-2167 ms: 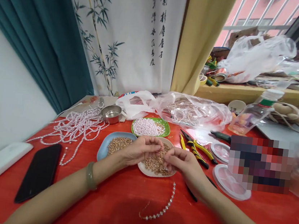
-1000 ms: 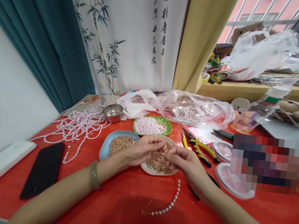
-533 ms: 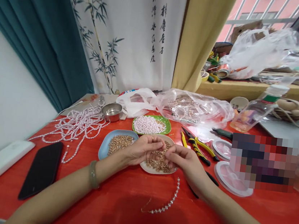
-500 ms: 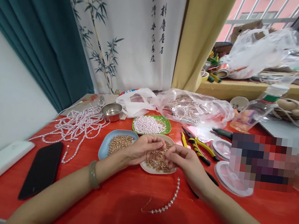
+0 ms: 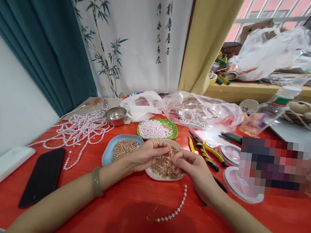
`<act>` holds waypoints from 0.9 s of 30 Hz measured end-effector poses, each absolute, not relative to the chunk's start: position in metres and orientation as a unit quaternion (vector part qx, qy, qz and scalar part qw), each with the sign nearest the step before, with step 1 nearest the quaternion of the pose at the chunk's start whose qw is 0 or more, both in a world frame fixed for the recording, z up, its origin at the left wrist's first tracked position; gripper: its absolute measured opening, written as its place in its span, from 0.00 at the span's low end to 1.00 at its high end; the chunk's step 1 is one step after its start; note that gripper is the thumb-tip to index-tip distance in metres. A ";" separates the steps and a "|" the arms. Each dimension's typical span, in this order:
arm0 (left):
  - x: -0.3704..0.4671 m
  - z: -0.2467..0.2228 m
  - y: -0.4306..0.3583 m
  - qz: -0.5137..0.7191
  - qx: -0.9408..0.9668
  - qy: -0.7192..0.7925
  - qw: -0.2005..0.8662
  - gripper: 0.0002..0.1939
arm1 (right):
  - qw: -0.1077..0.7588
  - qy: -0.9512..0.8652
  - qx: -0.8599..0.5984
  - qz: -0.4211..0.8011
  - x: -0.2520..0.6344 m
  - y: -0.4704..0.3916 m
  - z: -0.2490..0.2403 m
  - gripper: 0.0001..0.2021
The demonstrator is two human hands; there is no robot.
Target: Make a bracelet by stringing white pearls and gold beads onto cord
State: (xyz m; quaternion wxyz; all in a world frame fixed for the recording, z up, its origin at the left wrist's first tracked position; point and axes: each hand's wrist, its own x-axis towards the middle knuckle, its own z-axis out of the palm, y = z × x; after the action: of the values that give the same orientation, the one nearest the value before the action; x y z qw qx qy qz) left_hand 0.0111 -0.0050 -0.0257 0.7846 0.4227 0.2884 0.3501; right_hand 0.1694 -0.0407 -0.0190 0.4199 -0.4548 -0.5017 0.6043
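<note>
Above a pale plate (image 5: 156, 176) of small gold beads (image 5: 166, 167), my left hand (image 5: 152, 154) has thumb and forefinger pinched together. Whatever sits between those fingertips is too small to make out. My right hand (image 5: 188, 163) faces it a short way off, also in a pinch, its fingertips near the left ones. What it grips is likewise too small to name. A strand of silvery beads (image 5: 178, 209) with a thin gold end curves over the red table below my right hand. Whether its upper end joins what the hand holds, I cannot tell.
A blue plate (image 5: 107, 152) of gold beads and a green plate (image 5: 175, 131) of white pearls stand close by. Pliers (image 5: 209, 155) and clear spools (image 5: 242, 185) lie right. Pearl strings (image 5: 81, 130), a steel bowl (image 5: 116, 116) and a phone (image 5: 43, 178) are left.
</note>
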 end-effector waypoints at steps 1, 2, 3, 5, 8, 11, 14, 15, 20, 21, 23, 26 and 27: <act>0.011 -0.026 -0.005 0.350 0.423 0.289 0.784 0.13 | 0.421 -0.502 -0.455 0.604 0.169 -0.041 -0.019 0.06; 0.011 -0.026 -0.005 0.350 0.423 0.289 0.784 0.13 | 0.422 -0.502 -0.454 0.603 0.169 -0.041 -0.018 0.07; 0.011 -0.026 -0.005 0.349 0.424 0.289 0.784 0.14 | 0.422 -0.502 -0.454 0.603 0.169 -0.042 -0.017 0.07; 0.011 -0.027 -0.005 0.349 0.427 0.288 0.783 0.14 | 0.424 -0.503 -0.455 0.601 0.169 -0.042 -0.016 0.07; 0.011 -0.028 -0.005 0.351 0.431 0.287 0.780 0.14 | 0.424 -0.504 -0.459 0.596 0.168 -0.043 -0.016 0.07; 0.012 -0.029 -0.005 0.354 0.434 0.287 0.777 0.15 | 0.424 -0.506 -0.463 0.592 0.168 -0.042 -0.017 0.07; 0.013 -0.029 -0.005 0.358 0.436 0.288 0.774 0.15 | 0.425 -0.508 -0.464 0.588 0.167 -0.041 -0.018 0.07; 0.013 -0.029 -0.005 0.359 0.436 0.289 0.773 0.15 | 0.426 -0.508 -0.464 0.588 0.167 -0.041 -0.018 0.08; 0.012 -0.029 -0.005 0.357 0.437 0.290 0.773 0.15 | 0.429 -0.506 -0.464 0.587 0.167 -0.042 -0.017 0.07; 0.012 -0.029 -0.005 0.357 0.437 0.290 0.773 0.16 | 0.429 -0.505 -0.464 0.587 0.167 -0.042 -0.017 0.07; 0.012 -0.030 -0.005 0.356 0.440 0.291 0.771 0.16 | 0.429 -0.504 -0.465 0.588 0.167 -0.042 -0.018 0.07; 0.012 -0.030 -0.005 0.357 0.447 0.297 0.764 0.16 | 0.427 -0.505 -0.466 0.588 0.167 -0.041 -0.019 0.07; 0.013 -0.030 -0.004 0.359 0.451 0.300 0.760 0.16 | 0.426 -0.505 -0.466 0.588 0.167 -0.041 -0.019 0.07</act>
State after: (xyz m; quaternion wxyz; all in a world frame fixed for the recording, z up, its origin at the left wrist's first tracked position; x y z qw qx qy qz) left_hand 0.0127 -0.0044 -0.0304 0.7602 0.4507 0.3001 0.3590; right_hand 0.1669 -0.0412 -0.0190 0.4263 -0.4660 -0.5053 0.5880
